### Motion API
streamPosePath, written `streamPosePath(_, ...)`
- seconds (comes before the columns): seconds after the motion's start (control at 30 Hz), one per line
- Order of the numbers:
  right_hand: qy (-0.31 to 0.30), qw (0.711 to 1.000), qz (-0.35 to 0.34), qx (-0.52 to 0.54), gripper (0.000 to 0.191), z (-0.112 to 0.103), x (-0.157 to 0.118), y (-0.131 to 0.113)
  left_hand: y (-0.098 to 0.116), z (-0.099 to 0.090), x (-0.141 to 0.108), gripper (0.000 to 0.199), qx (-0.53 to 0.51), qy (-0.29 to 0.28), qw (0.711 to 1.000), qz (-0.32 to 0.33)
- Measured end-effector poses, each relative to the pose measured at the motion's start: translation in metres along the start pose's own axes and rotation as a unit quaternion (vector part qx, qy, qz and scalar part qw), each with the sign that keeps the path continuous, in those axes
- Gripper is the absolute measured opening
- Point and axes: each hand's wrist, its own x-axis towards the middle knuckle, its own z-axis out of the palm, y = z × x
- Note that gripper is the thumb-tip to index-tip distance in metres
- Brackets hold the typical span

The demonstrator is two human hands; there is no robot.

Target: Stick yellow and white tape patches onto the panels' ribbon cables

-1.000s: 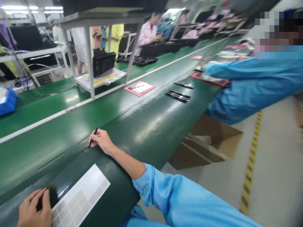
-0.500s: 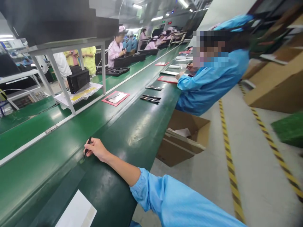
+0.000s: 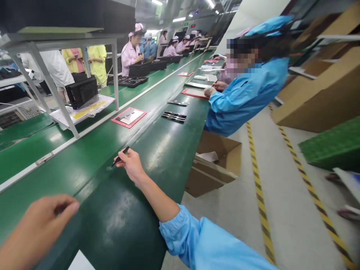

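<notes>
My right hand (image 3: 131, 165) is closed round black tweezers (image 3: 120, 156) over the green bench. A small pale-green piece (image 3: 109, 168) lies at or just below the tweezers' tip; whether they grip it cannot be told. At the lower left, my left hand (image 3: 42, 225) is blurred above the bench, with its thumb and fingers curled toward each other; nothing can be made out between them. The corner of a white sheet (image 3: 81, 261) shows at the bottom edge. Farther up the bench lie black strips (image 3: 174, 117) and a red-edged board (image 3: 129, 117) with a dark piece on it.
A person in a blue smock (image 3: 247, 93) works at the bench's right edge. Below that edge stands an open cardboard box (image 3: 213, 165). A white-framed shelf (image 3: 115, 75) rises at the left with a black device (image 3: 82, 92). Black trays (image 3: 128, 81) lie farther off.
My left hand has come into view at the lower left. My right hand has moved up and right with the tweezers, now tilted more flatly. Less of the white sheet shows.
</notes>
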Motion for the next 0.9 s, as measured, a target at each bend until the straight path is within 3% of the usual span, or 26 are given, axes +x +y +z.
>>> streamPosePath(0.07, 0.039, 0.999, -0.023, 0.022, 0.024, -0.005, 0.002, -0.006, 0.034, -0.012, 0.060, 0.044, 0.069, 0.005, 0.998, -0.009)
streamPosePath(0.13, 0.075, 0.995, -0.042, 0.042, 0.023, -0.008, 0.002, -0.010, 0.054, -0.007, 0.121, 0.033, 0.108, 0.048, 0.993, -0.006)
streamPosePath(0.27, 0.138, 0.985, -0.076, 0.074, 0.022, -0.011, 0.003, -0.014, 0.068, 0.034, 0.230, 0.027, 0.126, 0.077, 0.989, 0.001)
streamPosePath(0.4, 0.180, 0.973, -0.107, 0.096, 0.044, -0.014, 0.002, -0.018, 0.077, 0.075, 0.311, 0.035, 0.139, 0.128, 0.982, 0.027)
streamPosePath(0.5, 0.192, 0.969, -0.116, 0.101, 0.062, -0.012, 0.001, -0.020, 0.087, 0.096, 0.351, 0.040, 0.141, 0.188, 0.970, 0.065)
streamPosePath(0.6, 0.201, 0.968, -0.112, 0.100, 0.066, -0.010, -0.001, -0.022, 0.097, 0.111, 0.380, 0.046, 0.139, 0.225, 0.957, 0.117)
streamPosePath(0.73, 0.211, 0.966, -0.109, 0.099, 0.065, -0.008, -0.003, -0.023, 0.107, 0.124, 0.407, 0.048, 0.134, 0.240, 0.948, 0.161)
streamPosePath(0.9, 0.223, 0.963, -0.110, 0.108, 0.067, -0.006, -0.003, -0.027, 0.116, 0.125, 0.424, 0.037, 0.140, 0.229, 0.948, 0.173)
